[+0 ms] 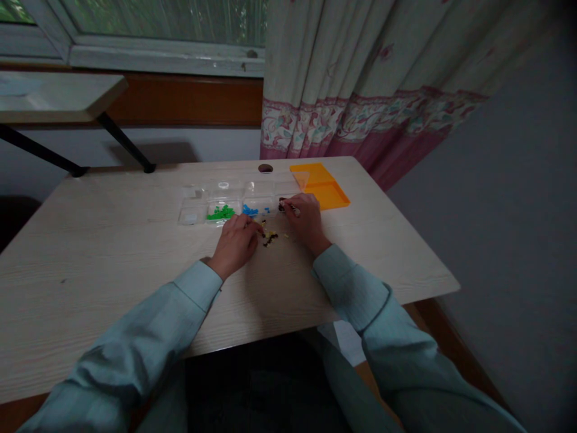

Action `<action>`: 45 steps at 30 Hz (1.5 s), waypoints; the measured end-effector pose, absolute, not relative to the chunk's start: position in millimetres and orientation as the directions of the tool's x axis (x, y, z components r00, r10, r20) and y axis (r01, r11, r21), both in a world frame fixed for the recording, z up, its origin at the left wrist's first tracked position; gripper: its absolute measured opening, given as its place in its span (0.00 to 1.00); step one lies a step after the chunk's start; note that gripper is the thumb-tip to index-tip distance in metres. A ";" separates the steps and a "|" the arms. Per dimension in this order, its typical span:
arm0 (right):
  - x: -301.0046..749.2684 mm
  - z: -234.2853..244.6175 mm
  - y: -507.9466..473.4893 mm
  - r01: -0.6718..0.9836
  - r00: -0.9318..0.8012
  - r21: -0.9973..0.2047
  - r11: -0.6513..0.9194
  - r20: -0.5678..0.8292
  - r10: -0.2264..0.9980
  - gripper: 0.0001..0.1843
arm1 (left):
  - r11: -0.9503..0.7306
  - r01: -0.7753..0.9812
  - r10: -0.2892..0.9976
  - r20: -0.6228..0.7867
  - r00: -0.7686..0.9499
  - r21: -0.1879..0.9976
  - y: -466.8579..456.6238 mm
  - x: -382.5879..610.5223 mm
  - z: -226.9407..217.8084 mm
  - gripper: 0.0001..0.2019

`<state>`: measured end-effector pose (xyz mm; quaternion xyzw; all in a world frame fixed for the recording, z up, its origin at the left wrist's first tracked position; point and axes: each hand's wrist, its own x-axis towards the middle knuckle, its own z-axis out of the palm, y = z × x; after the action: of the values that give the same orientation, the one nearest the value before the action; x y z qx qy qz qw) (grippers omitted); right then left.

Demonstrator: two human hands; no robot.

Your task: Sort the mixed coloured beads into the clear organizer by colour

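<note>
The left hand [234,243] is laid palm down, fingers drawn narrow at a scatter of yellow and dark pieces [270,236], and the right hand [307,221] is pinched on a small pale item [292,208] at the near edge of a clear compartment box [193,207] — green pieces [220,212] and blue pieces [250,210] are kept in it. All is set on a pale wooden table [112,258], an orange tray [322,186] just beside the box, a patterned curtain [360,90] behind. Whether anything is gripped by the left hand cannot be told.
</note>
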<state>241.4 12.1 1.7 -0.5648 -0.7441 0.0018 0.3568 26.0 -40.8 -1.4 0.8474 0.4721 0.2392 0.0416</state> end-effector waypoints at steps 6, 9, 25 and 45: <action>241.1 0.2 12.7 0.836 -0.101 -0.408 0.367 0.543 0.834 0.17 | -0.563 0.769 0.814 0.364 0.453 0.303 -41.4 27.2 -0.8 0.11; 241.1 0.0 12.7 0.837 -0.112 -0.400 0.373 0.542 0.833 0.16 | -0.568 0.759 0.815 0.352 0.461 0.320 -41.6 27.5 0.3 0.10; 241.1 0.3 11.4 0.820 -0.136 -0.404 0.405 0.549 0.825 0.16 | -0.525 0.793 0.832 0.385 0.400 0.310 -39.2 26.4 -0.8 0.10; 201.6 3.0 -23.2 0.697 -0.427 -0.253 0.671 0.605 0.672 0.13 | -0.439 0.446 0.890 0.447 0.095 0.780 -30.6 22.2 -5.5 0.13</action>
<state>201.6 -23.2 3.0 -0.4052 -0.8444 -0.0179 0.3499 22.2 -30.6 -5.5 0.7021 0.4755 0.4760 0.2332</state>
